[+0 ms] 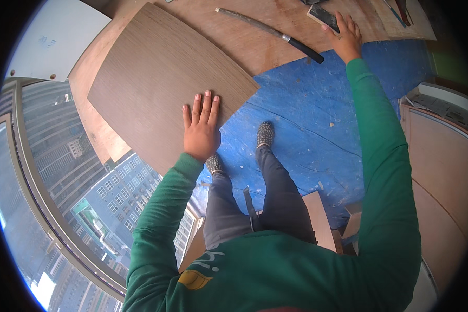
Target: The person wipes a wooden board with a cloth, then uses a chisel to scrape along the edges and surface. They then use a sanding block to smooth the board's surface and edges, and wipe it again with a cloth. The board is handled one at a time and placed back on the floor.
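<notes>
Brown wood-grain covers the broad panel (166,78) that lies on the pale plywood surface (234,36), to the left of centre, its near right corner jutting past the edge. Flat on its near part rests the left grip (202,130), released, palm down, fingers stretched out and slightly spread, holding nothing. The right grip (347,41) reaches far forward to a small dark block (323,18) with a pale side, and its fingers and thumb meet the block's right end; whether they are clenched around it, I cannot tell.

Between panel and block lies a long, slim tool (275,33), set slantwise, with a metal collar and a black handle toward the person. Thin sticks (395,13) rest on a pale board at the upper right. Green sleeves (382,135) cover both arms. Below, speckled shoes (265,134) stand by a scuffed blue sheet (312,114) on the floor. A white panel (57,36) occupies the upper left, and past the window frame (52,218) on the left, buildings (122,190) show outside.
</notes>
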`<action>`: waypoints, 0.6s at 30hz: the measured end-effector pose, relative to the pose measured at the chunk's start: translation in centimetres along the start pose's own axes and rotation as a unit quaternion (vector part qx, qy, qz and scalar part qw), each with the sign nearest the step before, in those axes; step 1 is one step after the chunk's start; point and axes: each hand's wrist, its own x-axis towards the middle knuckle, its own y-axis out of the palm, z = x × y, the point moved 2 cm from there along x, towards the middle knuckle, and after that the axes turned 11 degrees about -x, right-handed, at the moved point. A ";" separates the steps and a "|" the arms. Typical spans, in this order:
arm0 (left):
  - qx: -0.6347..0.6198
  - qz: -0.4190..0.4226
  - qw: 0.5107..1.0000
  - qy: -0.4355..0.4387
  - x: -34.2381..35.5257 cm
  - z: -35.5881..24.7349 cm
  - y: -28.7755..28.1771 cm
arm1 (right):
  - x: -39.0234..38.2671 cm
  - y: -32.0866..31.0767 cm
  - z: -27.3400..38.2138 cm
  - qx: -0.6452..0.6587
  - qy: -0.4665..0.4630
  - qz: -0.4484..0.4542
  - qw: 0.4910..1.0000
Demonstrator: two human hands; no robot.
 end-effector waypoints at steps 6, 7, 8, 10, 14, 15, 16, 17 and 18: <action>0.037 0.006 0.999 0.000 1.3 -0.8 0.9 | 0.7 3.9 -0.5 0.065 -0.069 0.028 0.995; 0.033 0.010 0.999 0.002 1.8 -0.9 1.0 | 0.7 3.9 -0.9 0.070 -0.081 0.020 0.994; 0.027 0.015 1.000 0.002 2.3 -1.1 1.0 | 0.9 3.1 -1.2 0.086 -0.043 0.010 0.995; 0.026 0.070 0.997 0.002 3.8 -2.1 0.3 | 0.5 -0.2 -1.7 0.109 0.035 -0.011 0.993; -0.049 0.021 0.996 0.068 8.5 -4.8 -0.2 | -6.8 -6.0 -0.3 0.395 0.224 0.104 0.885; -0.036 0.024 0.995 0.091 9.5 -5.8 0.4 | -9.2 -7.3 2.0 0.474 0.261 0.121 0.832; -0.024 0.027 0.993 0.115 10.4 -6.9 1.2 | -11.7 -8.6 4.3 0.544 0.303 0.132 0.771; -0.011 0.029 0.990 0.139 10.6 -7.4 1.6 | -13.8 -9.9 6.4 0.591 0.333 0.137 0.722; -0.025 0.060 0.978 0.199 10.1 -7.6 2.2 | -15.8 -11.2 8.4 0.630 0.365 0.137 0.671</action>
